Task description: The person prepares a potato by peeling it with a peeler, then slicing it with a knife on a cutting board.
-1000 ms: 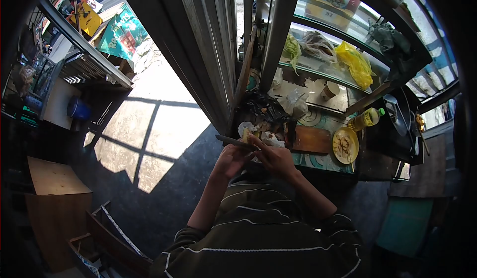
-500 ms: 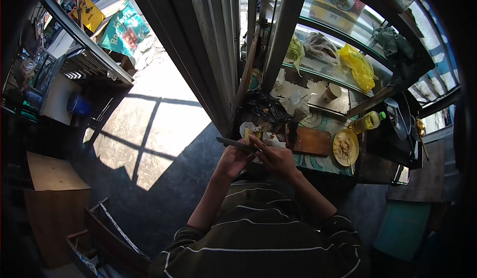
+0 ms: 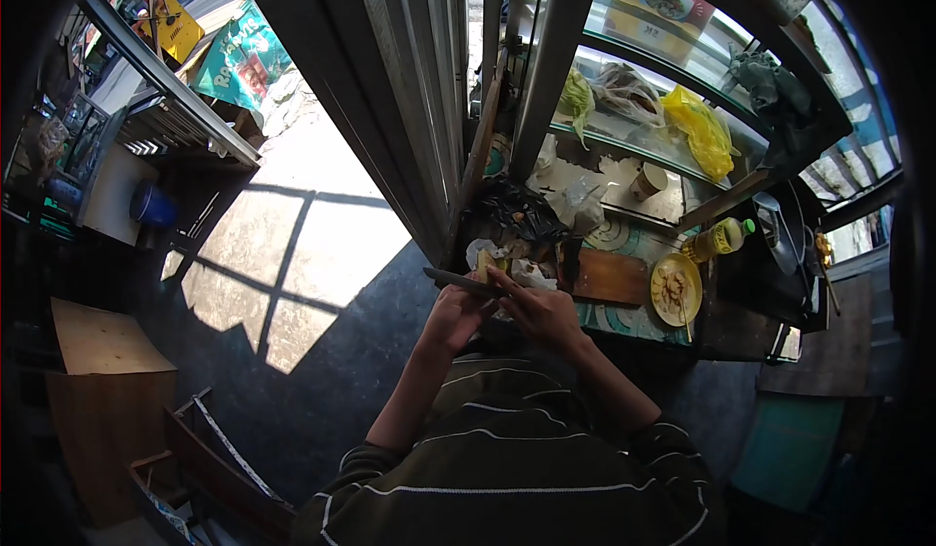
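Both hands are close together in front of the striped shirt, near the counter's edge. My right hand [image 3: 542, 316] is closed at the near end of a dark knife [image 3: 456, 279], whose blade points left across my left hand [image 3: 458, 317]. The fingers of my left hand are bent round a small pale yellow piece [image 3: 484, 264], partly hidden behind the blade and fingers. Just beyond are white crumpled wrappers [image 3: 531, 274] and a black plastic bag [image 3: 522, 210]. A brown cutting board [image 3: 611, 277] lies right of my right hand.
Right of the board are a yellow plate [image 3: 676, 304] with food and a spoon, and a yellow bottle [image 3: 720, 240] with a green cap. A glass shelf holds a yellow bag [image 3: 702, 135]. A wooden bench [image 3: 229, 458] stands lower left.
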`<control>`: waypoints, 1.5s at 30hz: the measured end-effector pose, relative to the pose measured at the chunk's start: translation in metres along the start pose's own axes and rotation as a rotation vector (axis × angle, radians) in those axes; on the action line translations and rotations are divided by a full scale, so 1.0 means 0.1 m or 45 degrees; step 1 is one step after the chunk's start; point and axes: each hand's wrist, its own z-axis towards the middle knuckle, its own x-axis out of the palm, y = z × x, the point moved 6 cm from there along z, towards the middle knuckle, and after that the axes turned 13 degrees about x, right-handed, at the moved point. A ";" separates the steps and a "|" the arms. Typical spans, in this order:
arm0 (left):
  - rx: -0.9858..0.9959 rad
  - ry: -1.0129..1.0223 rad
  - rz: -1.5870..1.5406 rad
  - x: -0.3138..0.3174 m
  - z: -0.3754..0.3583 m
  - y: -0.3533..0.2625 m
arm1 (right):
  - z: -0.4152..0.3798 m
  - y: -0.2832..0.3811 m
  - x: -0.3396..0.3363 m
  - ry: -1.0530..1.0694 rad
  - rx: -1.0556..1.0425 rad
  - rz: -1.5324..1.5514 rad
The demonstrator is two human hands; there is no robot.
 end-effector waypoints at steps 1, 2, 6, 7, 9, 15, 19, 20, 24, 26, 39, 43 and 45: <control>0.000 0.000 0.000 0.05 -0.01 -0.02 | -0.01 0.00 -0.01 -0.009 0.003 -0.003; 0.003 -0.019 0.003 0.09 -0.02 -0.05 | -0.01 0.01 -0.02 -0.009 0.002 -0.003; 0.014 -0.025 0.007 0.13 -0.03 -0.05 | -0.05 0.01 -0.04 -0.097 0.027 0.103; 0.013 -0.023 0.007 0.15 -0.04 -0.04 | -0.05 -0.01 -0.05 -0.138 0.037 0.127; 0.058 -0.054 -0.023 0.19 -0.06 -0.06 | -0.05 0.00 -0.06 -0.122 0.049 0.131; 0.021 0.060 0.013 0.15 -0.06 -0.05 | 0.02 0.01 -0.14 0.024 0.065 0.246; 0.056 0.074 0.083 0.20 -0.08 -0.09 | 0.02 0.05 -0.17 0.021 0.031 0.234; 0.072 0.029 0.071 0.22 -0.09 -0.09 | 0.02 0.06 -0.15 0.024 0.028 0.234; 0.111 -0.012 0.114 0.20 -0.09 -0.12 | 0.01 0.05 -0.15 0.022 0.054 0.297; 0.069 -0.012 0.122 0.26 -0.13 -0.16 | 0.03 0.04 -0.19 0.041 0.039 0.333; 0.067 0.010 0.364 0.33 -0.19 -0.26 | 0.02 0.08 -0.20 0.095 0.048 0.329; -0.011 0.020 0.293 0.23 -0.19 -0.19 | 0.02 0.06 -0.20 0.122 0.023 0.290; 0.045 -0.023 0.345 0.21 -0.16 -0.20 | 0.01 0.06 -0.17 0.108 0.053 0.351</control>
